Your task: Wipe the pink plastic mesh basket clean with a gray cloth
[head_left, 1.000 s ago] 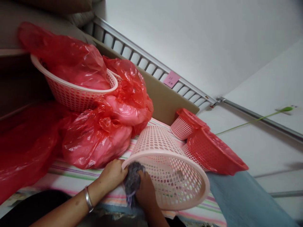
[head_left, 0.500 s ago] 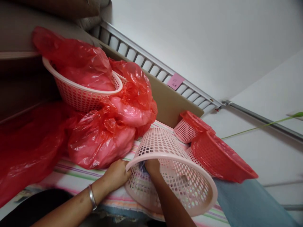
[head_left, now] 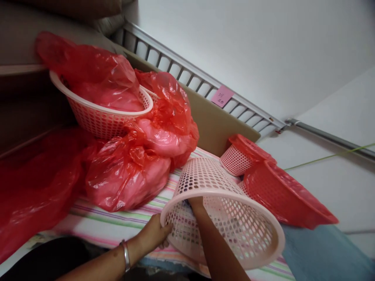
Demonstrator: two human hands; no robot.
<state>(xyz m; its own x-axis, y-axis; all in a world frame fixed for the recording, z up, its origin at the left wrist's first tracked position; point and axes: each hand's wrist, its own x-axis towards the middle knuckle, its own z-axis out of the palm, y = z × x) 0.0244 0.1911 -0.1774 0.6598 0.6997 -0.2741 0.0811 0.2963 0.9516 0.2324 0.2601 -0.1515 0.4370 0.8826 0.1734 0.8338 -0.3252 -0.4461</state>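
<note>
Nearest: left hand (head_left: 154, 232), silver bangle (head_left: 126, 256) at the wrist, gripping the left side of the rim of a pale pink, perforated, tapering plastic basket (head_left: 209, 177). Basket lies on its side on a white cotton-like sheet (head_left: 117, 223) with coloured stripes, wide mouth toward the wearer, narrower end away. Rim smooth and thick; wall a lattice of rounded holes.

Right hand (head_left: 195, 201) is inside, near the upper left wall, beside a scrap of bluish-grey material (head_left: 186, 203). Fingers hidden by rim and wall; grip cannot be told (dark patches show through the holes there).

Clearance: the mouth is open right of the forearm; a bare strip of sheet runs left of the basket. On the right, a basket covered in red plastic film (head_left: 281, 195) sits close behind the rim, its lower part hidden.

Farther left, glossy red plastic bags (head_left: 129, 177) bulge, contents unclear. Beyond: beige flat board (head_left: 213, 121), silver slatted rail (head_left: 187, 80), pink paper note (head_left: 222, 96), writing too small to read.
</note>
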